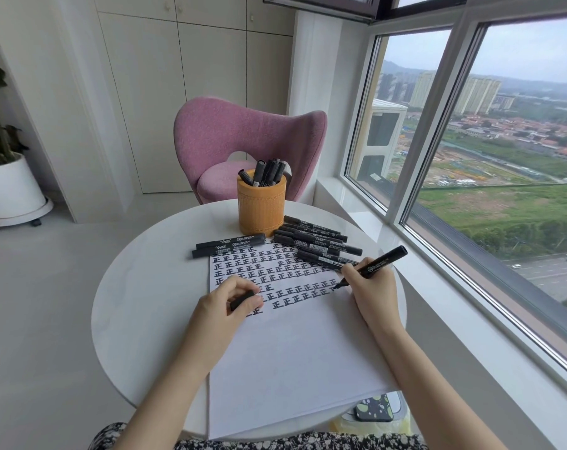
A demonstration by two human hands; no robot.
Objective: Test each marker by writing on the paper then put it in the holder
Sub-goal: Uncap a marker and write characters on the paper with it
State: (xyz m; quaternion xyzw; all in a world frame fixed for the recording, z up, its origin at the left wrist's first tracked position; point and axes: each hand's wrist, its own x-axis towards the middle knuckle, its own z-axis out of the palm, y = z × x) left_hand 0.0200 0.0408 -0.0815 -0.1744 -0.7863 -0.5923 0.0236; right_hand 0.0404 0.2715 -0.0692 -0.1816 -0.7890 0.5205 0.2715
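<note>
Start at the orange holder (pixel 262 206), standing at the far side of the round white desk (pixel 145 303). At least five black markers (pixel 269 172) poke out of its top, packed too tightly for an exact count.

Just left of the holder's base, two capped markers (pixel 230 245) lie side by side on the desk, touching the top edge of the paper. Just right of the base there's a loose pile (pixel 317 243) of about six more, fanned out towards the window and overlapping the paper's top corner. All carry white print on the barrel, too small to read.

On your side of the holder lies one sheet of paper (pixel 291 358). Its upper part is filled with rows of the same bold black character, 正, and the lower half is blank.

Your right hand (pixel 371 287) is nearer to you than the pile and grips one uncapped marker (pixel 379 261) in a writing hold. The tip is down on the paper at the end of a row and the barrel slants up towards the window.

Your left hand (pixel 223 306) rests on the paper, straight towards you from the holder, with its fingers curled round one black cap (pixel 242 299).

Behind the holder, one pink chair (pixel 243 131) faces you.
</note>
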